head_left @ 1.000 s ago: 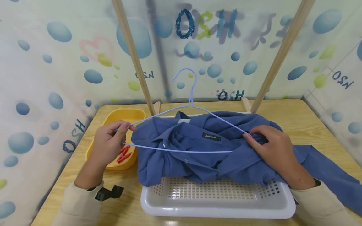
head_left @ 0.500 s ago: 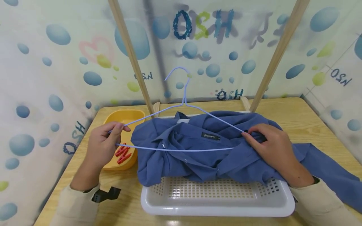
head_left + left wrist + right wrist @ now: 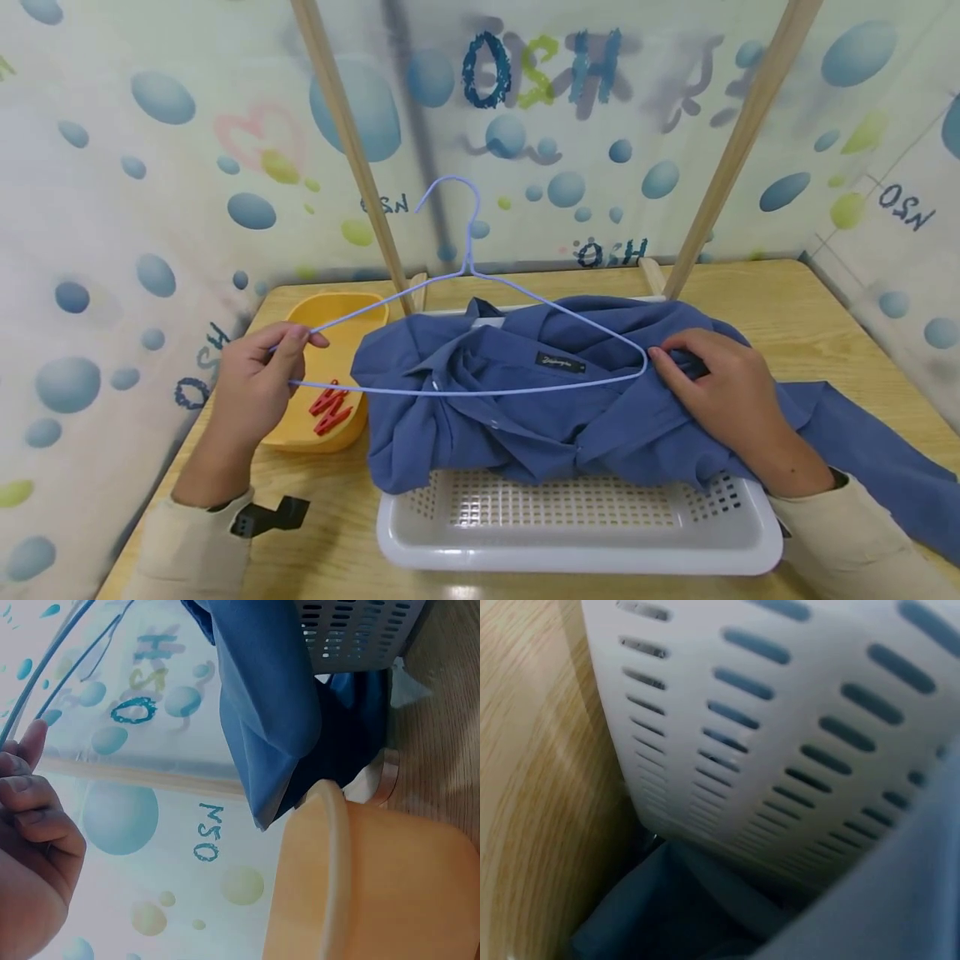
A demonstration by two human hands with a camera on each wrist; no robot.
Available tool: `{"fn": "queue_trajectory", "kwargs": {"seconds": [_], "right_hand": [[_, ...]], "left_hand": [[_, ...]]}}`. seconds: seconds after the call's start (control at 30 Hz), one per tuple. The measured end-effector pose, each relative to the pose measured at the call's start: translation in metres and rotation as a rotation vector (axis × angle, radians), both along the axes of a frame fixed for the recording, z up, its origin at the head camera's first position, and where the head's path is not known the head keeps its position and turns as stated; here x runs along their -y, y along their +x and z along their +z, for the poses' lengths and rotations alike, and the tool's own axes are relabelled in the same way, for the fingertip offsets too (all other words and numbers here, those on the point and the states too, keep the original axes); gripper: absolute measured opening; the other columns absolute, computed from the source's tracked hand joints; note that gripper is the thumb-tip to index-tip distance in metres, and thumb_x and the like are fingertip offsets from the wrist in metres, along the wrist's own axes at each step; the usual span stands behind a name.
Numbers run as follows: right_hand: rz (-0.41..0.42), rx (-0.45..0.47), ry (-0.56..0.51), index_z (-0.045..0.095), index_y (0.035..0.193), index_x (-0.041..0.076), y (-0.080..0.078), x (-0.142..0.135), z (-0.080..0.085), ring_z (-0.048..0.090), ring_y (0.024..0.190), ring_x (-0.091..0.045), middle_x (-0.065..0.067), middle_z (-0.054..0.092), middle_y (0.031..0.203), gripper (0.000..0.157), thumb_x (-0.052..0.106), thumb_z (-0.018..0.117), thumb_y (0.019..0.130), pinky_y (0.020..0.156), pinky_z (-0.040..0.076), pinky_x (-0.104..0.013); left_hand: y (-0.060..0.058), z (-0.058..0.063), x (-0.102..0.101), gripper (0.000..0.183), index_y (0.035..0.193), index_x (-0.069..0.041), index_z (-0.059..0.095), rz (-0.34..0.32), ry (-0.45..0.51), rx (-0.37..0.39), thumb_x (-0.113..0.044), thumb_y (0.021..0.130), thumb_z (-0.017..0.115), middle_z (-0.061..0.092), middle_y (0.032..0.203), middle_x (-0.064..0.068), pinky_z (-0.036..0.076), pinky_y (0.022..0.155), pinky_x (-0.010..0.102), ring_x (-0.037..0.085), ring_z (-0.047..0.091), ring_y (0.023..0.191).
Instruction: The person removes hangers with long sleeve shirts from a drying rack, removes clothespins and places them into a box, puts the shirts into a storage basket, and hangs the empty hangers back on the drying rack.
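In the head view, my left hand (image 3: 258,379) pinches the left end of a thin lilac-blue clothes hanger (image 3: 510,282), held in front of the shirt with its hook pointing up. The hanger's rounded right end shows whole, right at the fingertips of my right hand. A blue collared shirt (image 3: 465,442) with a dark neck label lies bunched over a white basket (image 3: 577,558). My right hand (image 3: 720,383) pinches the shirt near the right side of its collar. In the left wrist view, the fingers (image 3: 37,795) of the left hand curl at the hanger wire.
A yellow tub (image 3: 352,437) with several red clothespins (image 3: 328,408) stands left of the basket on the wooden table (image 3: 780,308). Two wooden poles (image 3: 352,150) rise behind the basket. A shirt sleeve (image 3: 877,450) trails over the table at right.
My left hand has moved left with the hanger. The hanger's right end, earlier hidden under the shirt by the right hand, now shows in front of it. The right hand has hardly moved.
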State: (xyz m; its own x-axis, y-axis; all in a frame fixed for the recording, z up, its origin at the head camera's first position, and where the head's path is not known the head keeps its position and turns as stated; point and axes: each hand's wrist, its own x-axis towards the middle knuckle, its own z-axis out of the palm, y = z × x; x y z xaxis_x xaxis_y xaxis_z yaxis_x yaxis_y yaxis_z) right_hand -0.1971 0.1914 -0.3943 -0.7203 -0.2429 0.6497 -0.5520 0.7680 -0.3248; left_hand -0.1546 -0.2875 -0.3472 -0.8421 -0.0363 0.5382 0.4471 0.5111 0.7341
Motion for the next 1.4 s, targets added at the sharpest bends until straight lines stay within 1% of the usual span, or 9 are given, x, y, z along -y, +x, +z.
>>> {"fn": "queue_trajectory", "kwargs": {"seconds": [0.23,0.37,0.57,0.63,0.77,1.03,1.13,1.27,1.4], "right_hand": [[-0.007,0.004,-0.1,0.072,0.098,0.002,0.0,0.0,0.001,0.07,0.085,-0.032,-0.013,0.074,0.091,0.013,0.009,0.072,0.087,0.084,0.038,-0.008],[-0.005,-0.001,-0.15,0.073,0.106,0.003,0.002,-0.001,0.002,0.067,0.09,-0.028,-0.014,0.074,0.096,0.017,0.008,0.068,0.091,0.089,0.032,-0.002],[0.012,-0.014,-0.222,0.073,0.111,0.005,0.003,-0.005,0.005,0.053,0.1,0.015,-0.015,0.073,0.1,0.02,0.007,0.065,0.093,0.093,0.032,0.0],[0.029,-0.017,-0.248,0.073,0.112,0.004,0.004,-0.006,0.006,0.046,0.105,0.022,-0.016,0.072,0.103,0.021,0.007,0.064,0.094,0.096,0.032,0.0],[0.072,-0.032,-0.272,0.073,0.114,0.003,0.007,-0.008,0.011,0.047,0.11,0.02,-0.016,0.07,0.104,0.022,0.006,0.063,0.095,0.098,0.034,-0.003],[0.103,-0.013,-0.294,0.069,0.126,0.005,0.011,-0.007,0.019,0.052,0.099,0.014,-0.004,0.068,0.103,0.031,0.005,0.064,0.095,0.089,0.038,-0.005],[0.088,-0.002,-0.307,0.067,0.128,0.006,0.014,-0.007,0.02,0.051,0.095,0.013,0.011,0.065,0.107,0.034,0.004,0.064,0.094,0.084,0.038,-0.005],[0.097,-0.019,-0.332,0.067,0.127,0.004,0.013,-0.007,0.021,0.052,0.095,0.011,0.015,0.061,0.108,0.034,0.002,0.065,0.093,0.084,0.039,-0.005],[0.152,-0.006,-0.376,0.066,0.127,0.0,0.013,-0.007,0.024,0.053,0.094,0.005,0.002,0.061,0.105,0.036,-0.003,0.064,0.092,0.084,0.041,-0.005]], "left_hand": [[0.002,0.003,0.003,0.021,0.09,0.006,0.068,-0.023,0.022,-0.009,0.002,0.101,0.05,0.042,0.052,-0.003,0.031,0.039,0.028,0.009,0.038,0.044],[0.0,0.005,0.004,0.022,0.09,0.007,0.068,-0.055,0.058,-0.048,0.003,0.101,0.05,0.043,0.053,-0.002,0.029,0.039,0.028,0.008,0.038,0.045],[0.0,0.01,0.001,0.024,0.089,-0.001,0.071,-0.056,0.117,-0.05,-0.001,0.102,0.051,0.043,0.054,-0.003,0.029,0.04,0.028,0.009,0.038,0.046],[0.0,0.01,-0.001,0.025,0.089,-0.003,0.072,-0.08,0.144,-0.046,-0.001,0.102,0.051,0.044,0.054,-0.002,0.028,0.04,0.028,0.009,0.038,0.046],[-0.003,0.01,-0.008,0.026,0.09,-0.004,0.072,-0.146,0.163,-0.061,-0.001,0.102,0.05,0.044,0.054,-0.001,0.028,0.039,0.028,0.009,0.038,0.045],[-0.01,0.011,-0.021,0.028,0.089,-0.006,0.072,-0.165,0.156,-0.066,-0.002,0.103,0.048,0.044,0.052,-0.001,0.029,0.038,0.029,0.01,0.039,0.044],[-0.012,0.013,-0.023,0.028,0.09,-0.006,0.072,-0.173,0.168,-0.071,-0.002,0.103,0.048,0.044,0.053,-0.001,0.029,0.039,0.028,0.01,0.039,0.045],[-0.013,0.016,-0.025,0.028,0.09,-0.009,0.073,-0.194,0.198,-0.067,-0.003,0.103,0.049,0.044,0.054,0.0,0.03,0.039,0.028,0.01,0.039,0.046],[-0.014,0.016,-0.03,0.029,0.091,-0.008,0.073,-0.25,0.253,-0.061,-0.003,0.104,0.047,0.043,0.053,0.001,0.028,0.039,0.028,0.011,0.038,0.045]]}}
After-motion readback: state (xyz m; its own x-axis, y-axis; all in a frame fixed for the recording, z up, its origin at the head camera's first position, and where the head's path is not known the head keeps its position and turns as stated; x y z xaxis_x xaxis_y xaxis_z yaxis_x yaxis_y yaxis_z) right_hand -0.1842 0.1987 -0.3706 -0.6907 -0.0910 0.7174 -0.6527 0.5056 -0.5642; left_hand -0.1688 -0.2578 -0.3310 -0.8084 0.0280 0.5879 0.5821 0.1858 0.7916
